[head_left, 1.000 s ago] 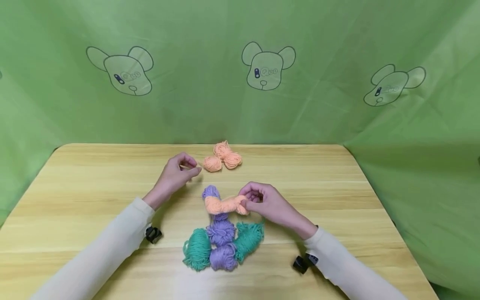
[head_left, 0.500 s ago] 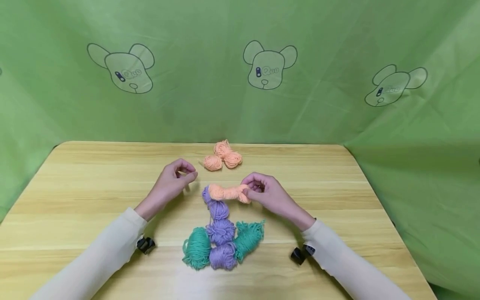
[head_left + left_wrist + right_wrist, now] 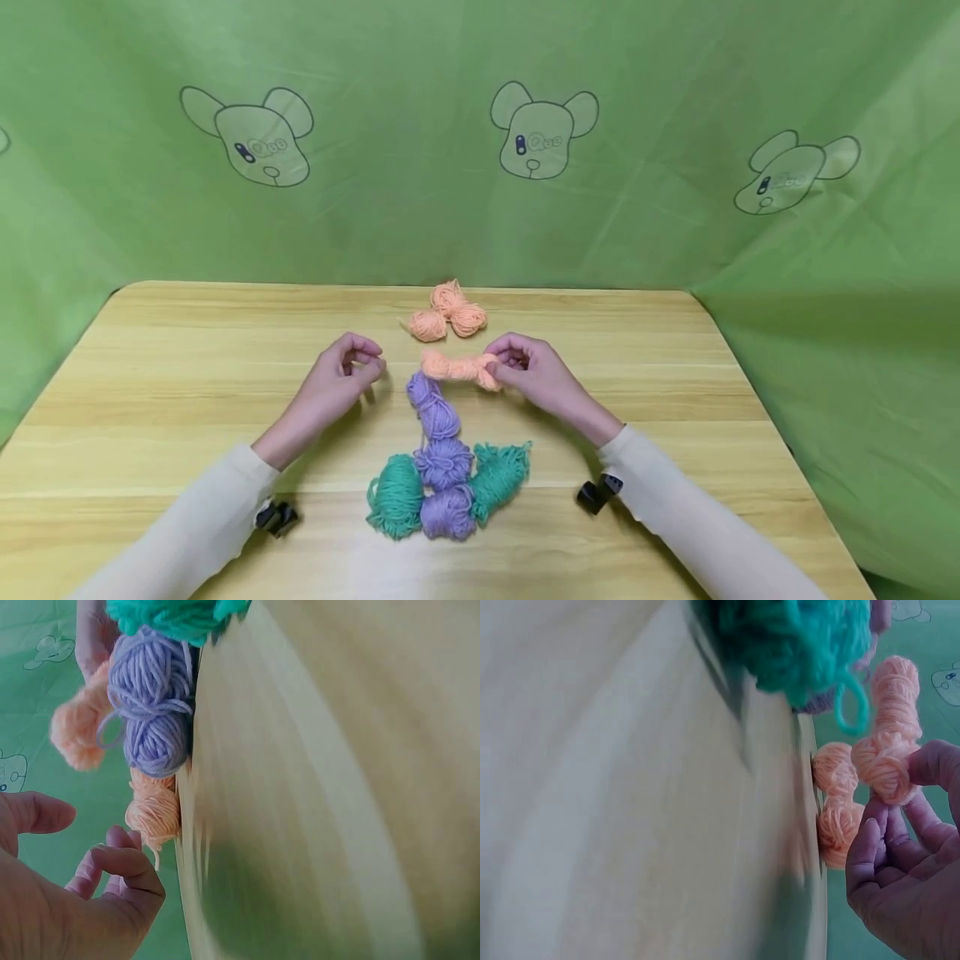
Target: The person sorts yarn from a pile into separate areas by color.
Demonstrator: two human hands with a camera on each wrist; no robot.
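Note:
My right hand (image 3: 536,371) pinches one end of a peach yarn skein (image 3: 453,367) between thumb and fingertips. In the right wrist view the skein (image 3: 895,705) stands out from the fingers, off the table. Its far end overlaps the top of a column of purple yarn skeins (image 3: 435,408) in the head view. My left hand (image 3: 341,379) is left of that column, loosely curled and holding nothing; the left wrist view shows its thumb (image 3: 45,813) apart from the fingers. A green yarn skein (image 3: 396,497) and another green skein (image 3: 498,479) flank the column's lower part.
More peach yarn (image 3: 450,312) lies near the far edge of the wooden table (image 3: 187,375), beyond both hands. A green curtain (image 3: 420,225) printed with bear heads hangs behind and beside the table. Both wrists wear small black devices.
My right hand has carried the peach skein away from me, off the purple column it overlapped, toward the far peach yarn. My left hand has drawn back toward me and slightly left.

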